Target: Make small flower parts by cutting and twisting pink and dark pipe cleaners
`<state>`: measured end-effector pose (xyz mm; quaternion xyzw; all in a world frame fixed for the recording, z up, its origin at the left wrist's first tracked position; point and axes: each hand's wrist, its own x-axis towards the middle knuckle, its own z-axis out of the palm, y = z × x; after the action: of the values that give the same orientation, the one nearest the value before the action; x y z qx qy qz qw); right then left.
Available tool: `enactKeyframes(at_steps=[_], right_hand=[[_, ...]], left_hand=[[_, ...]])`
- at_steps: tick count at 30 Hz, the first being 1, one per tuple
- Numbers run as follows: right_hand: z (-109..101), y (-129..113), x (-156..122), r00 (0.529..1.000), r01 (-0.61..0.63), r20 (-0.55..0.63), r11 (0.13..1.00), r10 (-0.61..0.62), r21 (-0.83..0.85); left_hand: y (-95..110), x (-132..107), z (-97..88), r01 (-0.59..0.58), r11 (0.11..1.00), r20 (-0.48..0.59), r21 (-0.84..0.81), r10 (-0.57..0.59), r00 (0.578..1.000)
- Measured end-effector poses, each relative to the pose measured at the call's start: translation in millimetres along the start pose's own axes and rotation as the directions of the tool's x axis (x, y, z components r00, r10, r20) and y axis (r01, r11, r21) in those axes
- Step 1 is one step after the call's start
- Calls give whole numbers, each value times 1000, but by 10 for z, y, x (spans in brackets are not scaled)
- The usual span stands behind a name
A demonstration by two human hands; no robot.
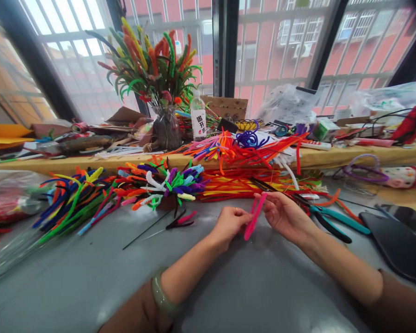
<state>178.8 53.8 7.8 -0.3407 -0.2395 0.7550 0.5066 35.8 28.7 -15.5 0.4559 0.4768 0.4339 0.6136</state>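
A bright pink pipe cleaner (251, 227), bent into a narrow folded shape, is held above the grey table between both hands. My left hand (231, 223) pinches it from the left side, fingers closed. At its upper end, my right hand (280, 213) grips it between thumb and fingertips. A small dark and pink pipe-cleaner piece on a thin wire stem (180, 223) lies on the table to the left of my hands. Just beyond the hands, red, orange and yellow pipe cleaners (229, 185) are spread in a long pile.
Teal-and-black pliers (339, 221) and a black phone (395, 245) lie at right. Multicoloured pipe-cleaner bundles (173, 182) stretch along the back left. On the wooden ledge (125, 160) stand a vase of pipe-cleaner flowers (167, 127) and a bottle (198, 118), amid clutter beneath barred windows.
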Motion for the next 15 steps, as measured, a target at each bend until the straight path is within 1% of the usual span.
enactKeyframes(at_steps=[1,3,5,8,11,15], right_hand=[[-15,-9,12,1000,-23,21,1000,23,0],[-31,-6,17,996,-57,62,997,60,-57],[-30,20,4,994,-69,73,981,83,-183],[-13,76,-27,995,-31,77,916,67,-400],[-2,116,-39,992,21,114,850,46,-526],[-5,139,-32,986,110,165,776,-8,-621]], left_hand=[[-4,11,-6,-1,1000,-26,-16,0,1000],[-5,29,-25,-10,999,-62,-34,8,998],[1,37,-40,-22,999,-88,-34,19,996],[15,33,-43,-49,999,-111,-3,48,993],[37,20,-32,-65,998,-96,24,67,993],[64,0,-20,-56,998,-16,24,57,998]])
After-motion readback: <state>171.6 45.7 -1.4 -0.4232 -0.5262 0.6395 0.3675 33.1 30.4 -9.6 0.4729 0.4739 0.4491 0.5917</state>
